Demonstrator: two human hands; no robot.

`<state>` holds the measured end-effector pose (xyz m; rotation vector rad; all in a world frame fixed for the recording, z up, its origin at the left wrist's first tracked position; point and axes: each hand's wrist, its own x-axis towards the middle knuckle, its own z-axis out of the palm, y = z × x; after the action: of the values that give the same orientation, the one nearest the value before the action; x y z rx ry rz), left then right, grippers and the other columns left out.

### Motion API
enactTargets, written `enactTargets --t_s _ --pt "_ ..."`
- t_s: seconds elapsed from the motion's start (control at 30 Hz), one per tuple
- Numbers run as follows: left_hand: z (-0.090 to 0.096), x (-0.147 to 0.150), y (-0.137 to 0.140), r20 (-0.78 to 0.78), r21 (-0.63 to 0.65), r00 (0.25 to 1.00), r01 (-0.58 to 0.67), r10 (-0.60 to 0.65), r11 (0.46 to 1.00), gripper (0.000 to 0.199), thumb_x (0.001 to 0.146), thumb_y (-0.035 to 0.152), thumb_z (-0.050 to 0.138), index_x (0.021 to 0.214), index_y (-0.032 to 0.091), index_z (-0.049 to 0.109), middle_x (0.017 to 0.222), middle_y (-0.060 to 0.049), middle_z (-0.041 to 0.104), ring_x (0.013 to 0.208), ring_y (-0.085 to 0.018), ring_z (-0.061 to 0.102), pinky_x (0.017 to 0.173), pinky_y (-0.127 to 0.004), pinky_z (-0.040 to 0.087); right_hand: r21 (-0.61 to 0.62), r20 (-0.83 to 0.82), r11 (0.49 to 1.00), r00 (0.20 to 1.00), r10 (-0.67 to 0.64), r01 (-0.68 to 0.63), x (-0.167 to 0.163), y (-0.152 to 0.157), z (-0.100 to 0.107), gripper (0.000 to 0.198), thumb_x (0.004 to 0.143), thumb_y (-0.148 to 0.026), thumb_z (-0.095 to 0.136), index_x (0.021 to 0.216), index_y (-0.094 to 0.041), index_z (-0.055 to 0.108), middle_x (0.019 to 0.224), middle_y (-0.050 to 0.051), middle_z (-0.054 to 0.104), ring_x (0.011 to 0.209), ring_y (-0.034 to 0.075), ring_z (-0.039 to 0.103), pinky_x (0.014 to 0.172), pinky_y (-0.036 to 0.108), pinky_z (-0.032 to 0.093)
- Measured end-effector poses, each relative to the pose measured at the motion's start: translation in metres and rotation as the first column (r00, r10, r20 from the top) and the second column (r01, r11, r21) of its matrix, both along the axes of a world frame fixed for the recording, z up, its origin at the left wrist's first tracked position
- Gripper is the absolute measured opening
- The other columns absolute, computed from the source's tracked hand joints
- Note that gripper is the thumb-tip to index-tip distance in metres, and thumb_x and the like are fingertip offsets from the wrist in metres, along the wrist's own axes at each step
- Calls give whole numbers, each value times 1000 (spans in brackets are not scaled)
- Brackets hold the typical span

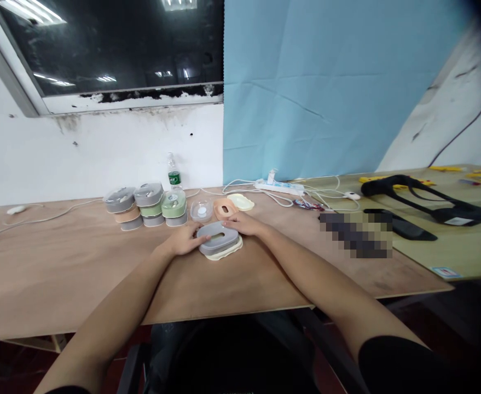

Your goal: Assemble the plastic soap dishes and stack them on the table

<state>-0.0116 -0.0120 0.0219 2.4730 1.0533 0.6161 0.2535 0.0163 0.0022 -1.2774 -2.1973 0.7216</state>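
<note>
Between my hands lies a grey box lid [227,241] with an oval slot in its middle. Under its front edge shows a cream, wavy-edged piece [224,254] resting on the table. My left hand [185,239] grips the lid's left side, thumb over the top. On the far right rim, my right hand [242,223] has its fingers closed on the same lid. Just behind are a clear plastic piece [201,210], an orange slotted lid [225,208] and another cream wavy-edged piece [241,202].
Stacked oval boxes in grey, orange and green [150,203] stand at the back left. A water bottle [174,174] is behind them. Along the wall runs a white power strip [279,187] with loose cables. On the right-hand table lies a black strapped frame [424,200].
</note>
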Motion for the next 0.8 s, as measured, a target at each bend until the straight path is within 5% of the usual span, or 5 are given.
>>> enactTargets --t_s 0.3,0.57,0.8 --pt "-3 1 4 -54 -34 998 11 -12 999 54 85 62 42 109 19 63 94 -7 67 84 -22 60 75 -33 46 -185 -100 973 982 -158 138 -1 2 -6 31 81 -49 57 85 -18 56 50 -6 50 34 9 44 36 20 29" --pt "-3 1 4 -67 -80 996 45 -51 996 65 72 64 59 122 21 58 104 -8 66 90 -25 61 73 -33 46 58 -25 993 994 -106 107 -8 1 -8 25 79 -41 58 81 -16 61 73 -1 62 65 12 54 56 21 36" --pt "-10 -2 13 -78 -53 997 -31 27 998 62 77 63 54 121 21 57 95 -7 66 80 -22 61 69 -31 45 99 40 986 990 -137 132 -7 3 -9 23 82 -37 55 83 -16 65 78 1 65 71 13 56 58 21 34"
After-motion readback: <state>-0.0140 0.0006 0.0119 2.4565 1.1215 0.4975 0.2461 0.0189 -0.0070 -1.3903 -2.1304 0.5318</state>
